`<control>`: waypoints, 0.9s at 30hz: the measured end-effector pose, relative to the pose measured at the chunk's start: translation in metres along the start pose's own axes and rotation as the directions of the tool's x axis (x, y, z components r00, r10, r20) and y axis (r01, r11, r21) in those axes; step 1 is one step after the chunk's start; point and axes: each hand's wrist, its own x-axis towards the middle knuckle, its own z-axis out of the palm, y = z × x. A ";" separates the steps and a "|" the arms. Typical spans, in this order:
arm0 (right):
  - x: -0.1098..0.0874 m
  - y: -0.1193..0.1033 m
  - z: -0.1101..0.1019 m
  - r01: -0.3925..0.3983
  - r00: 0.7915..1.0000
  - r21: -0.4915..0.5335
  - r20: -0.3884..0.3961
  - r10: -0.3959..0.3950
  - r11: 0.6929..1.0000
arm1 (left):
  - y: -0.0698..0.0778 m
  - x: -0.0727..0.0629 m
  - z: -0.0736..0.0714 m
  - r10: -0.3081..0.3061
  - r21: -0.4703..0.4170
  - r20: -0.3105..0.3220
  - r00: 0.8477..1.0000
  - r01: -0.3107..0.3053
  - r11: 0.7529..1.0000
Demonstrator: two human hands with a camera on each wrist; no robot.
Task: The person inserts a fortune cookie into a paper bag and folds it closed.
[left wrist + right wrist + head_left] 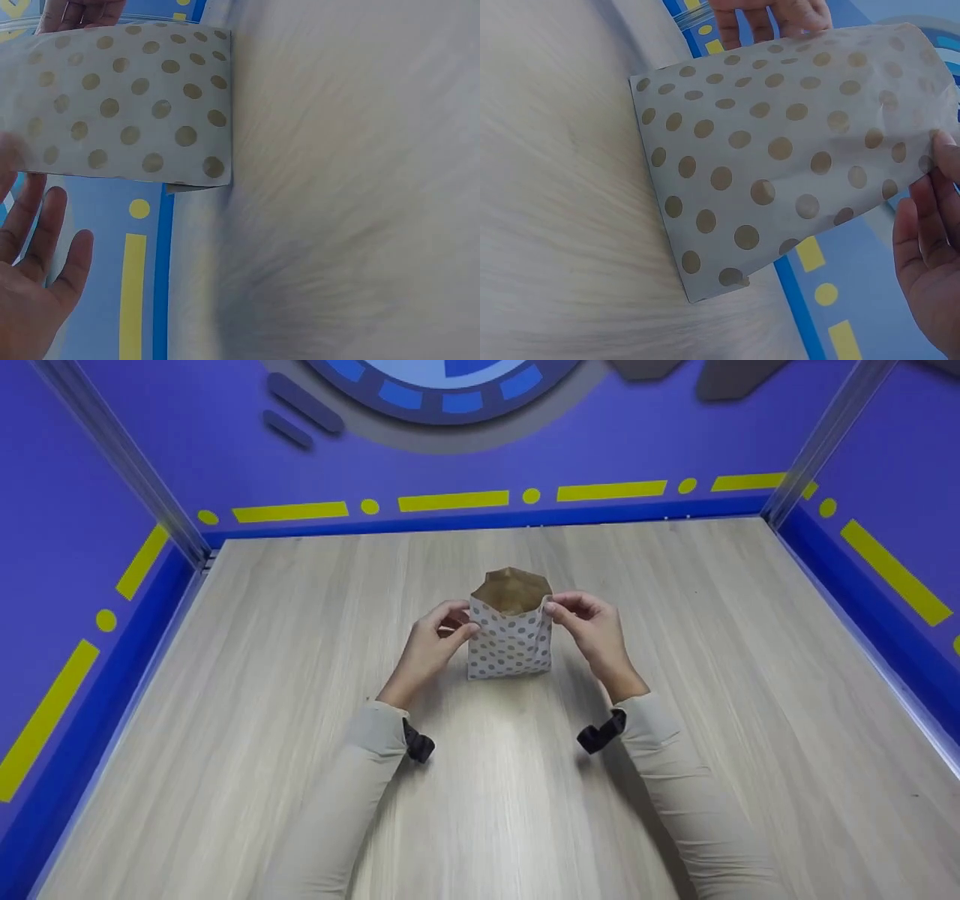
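Observation:
A white paper bag with tan polka dots (510,643) stands upright on the table, its mouth spread so the brown inside shows. My left hand (435,639) pinches its left edge near the top, thumb on the front face. On the opposite edge my right hand (592,628) pinches the upper corner between thumb and fingers. In the left wrist view the dotted bag (127,105) spans the upper left, with the left hand (37,277) beside it. The right wrist view shows the bag's front (780,150) and the right hand (934,247) at its edge. What lies deep inside the bag is hidden.
The bag stands on a light wood-grain table (300,660). Blue panels (465,472) with yellow dashes and dots enclose its back and sides, joined by metal corner posts (817,442). A black wrist camera (600,733) sits on the right wrist, another (418,742) on the left.

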 end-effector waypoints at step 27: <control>0.002 0.004 -0.004 -0.005 0.921 0.047 0.388 -0.013 0.999 | 0.014 0.008 0.014 0.030 -0.166 -0.066 0.997 -0.041 0.985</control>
